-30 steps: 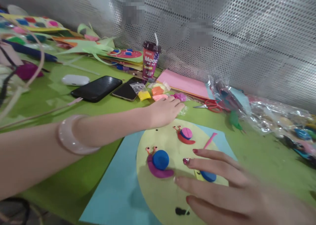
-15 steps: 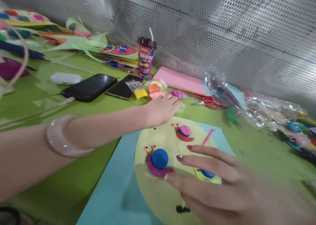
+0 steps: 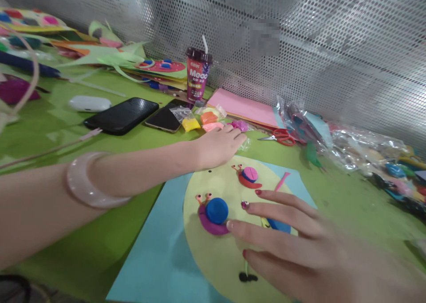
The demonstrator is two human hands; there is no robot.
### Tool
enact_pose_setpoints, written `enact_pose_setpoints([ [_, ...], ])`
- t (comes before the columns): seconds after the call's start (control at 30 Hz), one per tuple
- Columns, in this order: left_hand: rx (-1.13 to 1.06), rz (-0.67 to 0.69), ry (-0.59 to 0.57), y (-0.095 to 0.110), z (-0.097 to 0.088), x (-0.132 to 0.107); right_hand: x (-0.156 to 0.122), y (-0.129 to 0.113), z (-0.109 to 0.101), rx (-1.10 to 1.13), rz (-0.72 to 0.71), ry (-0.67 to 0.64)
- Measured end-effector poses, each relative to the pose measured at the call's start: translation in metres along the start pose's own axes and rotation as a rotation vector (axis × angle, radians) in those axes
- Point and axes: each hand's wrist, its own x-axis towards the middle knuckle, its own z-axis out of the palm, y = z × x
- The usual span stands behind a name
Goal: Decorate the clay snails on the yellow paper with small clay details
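My left hand (image 3: 221, 145) lies palm down at the paper's far edge, fingers stretched toward small bags of modelling clay: magenta (image 3: 240, 125), salmon-pink (image 3: 213, 127), orange (image 3: 209, 118) and yellow (image 3: 191, 124). My right hand (image 3: 296, 232) spreads its fingers over a pale yellow round (image 3: 199, 254) on a light blue sheet (image 3: 146, 258). One fingertip meets the tail of a purple clay snail (image 3: 213, 226) with a blue shell. Farther up sits a red clay snail (image 3: 250, 183) with a pink shell. Another blue-shelled clay figure (image 3: 278, 224) is partly hidden under my right fingers.
Red-handled scissors (image 3: 282, 137) and pink paper (image 3: 242, 107) lie behind the sheet. A drink cup with a straw (image 3: 197, 76) stands near the perforated metal panel (image 3: 316, 50). Two phones (image 3: 123, 115) lie left; clear plastic bags (image 3: 359, 147) are heaped right.
My right hand has shifted very slightly, its fingers still spread over the snails. My left hand stays in about the same place. The whole view has moved a little.
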Motion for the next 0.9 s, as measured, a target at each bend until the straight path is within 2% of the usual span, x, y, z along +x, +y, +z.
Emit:
enact_pose_setpoints([
  [0.2,0.016,0.014,0.026,-0.002,0.004,0.001,-0.003,0.005,-0.002,-0.030,-0.042,-0.043],
  [0.33,0.026,0.035,0.020,-0.003,0.005,0.000,-0.007,0.005,-0.005,-0.062,0.005,-0.028],
  [0.43,0.035,0.028,0.007,-0.002,0.005,0.000,-0.010,-0.001,-0.005,-0.003,0.083,0.004],
  [0.63,0.058,0.042,0.009,-0.003,0.005,0.000,-0.024,-0.012,0.005,0.056,0.155,-0.033],
  [0.77,0.058,0.052,0.018,-0.004,0.006,0.000,-0.027,-0.016,0.012,-0.042,0.096,-0.117],
  [0.9,0.044,0.028,-0.015,-0.003,0.004,0.001,-0.026,-0.020,0.018,-0.075,0.101,-0.119],
])
